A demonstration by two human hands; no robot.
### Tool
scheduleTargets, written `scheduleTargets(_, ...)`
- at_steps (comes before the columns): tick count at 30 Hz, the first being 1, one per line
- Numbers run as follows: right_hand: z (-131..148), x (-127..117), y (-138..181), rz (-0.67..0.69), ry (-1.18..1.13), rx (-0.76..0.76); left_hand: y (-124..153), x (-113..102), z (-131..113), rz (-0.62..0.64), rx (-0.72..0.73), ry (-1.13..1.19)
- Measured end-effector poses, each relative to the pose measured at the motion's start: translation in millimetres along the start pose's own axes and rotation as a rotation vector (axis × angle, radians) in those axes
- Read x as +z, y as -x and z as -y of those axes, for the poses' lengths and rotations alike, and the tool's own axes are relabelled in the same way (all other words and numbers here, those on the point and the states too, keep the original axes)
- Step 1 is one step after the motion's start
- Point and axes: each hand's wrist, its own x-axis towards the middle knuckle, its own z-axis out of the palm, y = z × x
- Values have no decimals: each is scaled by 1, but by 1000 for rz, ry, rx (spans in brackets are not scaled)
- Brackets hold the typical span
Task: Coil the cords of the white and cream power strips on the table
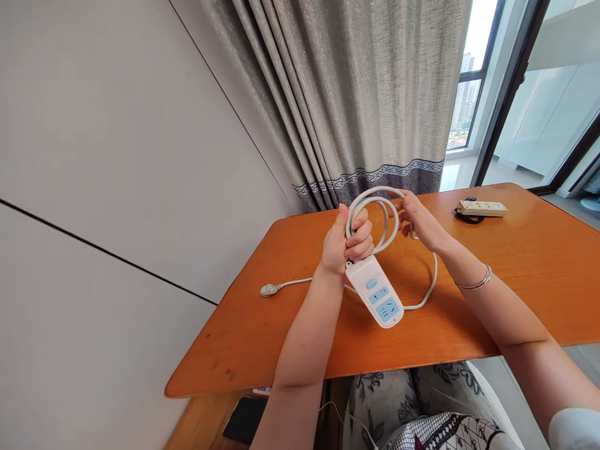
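Observation:
My left hand [352,236] is closed round the gathered loops of a white power cable [379,192], near the end of a white power strip [375,291]. The strip has light-blue socket panels and a switch; it hangs tilted below my fist, over the table. At the right side of the loops, the fingers of my right hand [419,219] are curled round the cable, partly hidden behind the hand. A slack length of cable bends across the tabletop below my right hand. The plug [269,290] lies on the table to the left, its lead running behind my left wrist.
A second power strip [482,208], cream with a black cord, lies at the back right of the orange-brown wooden table [525,275]. Grey curtains [375,94] hang behind, and a pale wall [117,156] borders the left. Below the front edge is a dark flat object [244,420].

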Motion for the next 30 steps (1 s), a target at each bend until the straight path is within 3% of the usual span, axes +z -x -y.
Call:
scheduleTargets(5, 0, 3, 2, 120, 84, 17, 2, 1, -1, 1, 19, -20)
scheduleTargets(10, 1, 9, 2, 285, -96, 73, 2, -1, 1, 20, 5, -40)
scheduleTargets(16, -2, 12, 2, 373, -300, 50, 6, 0, 0, 77, 32, 1)
scheduleTargets(26, 1, 13, 5, 327, -277, 41, 7, 1, -2, 11, 7, 26)
scheduleTargets(30, 1, 17, 5, 235, -241, 58, 5, 2, -1, 0, -27, 7)
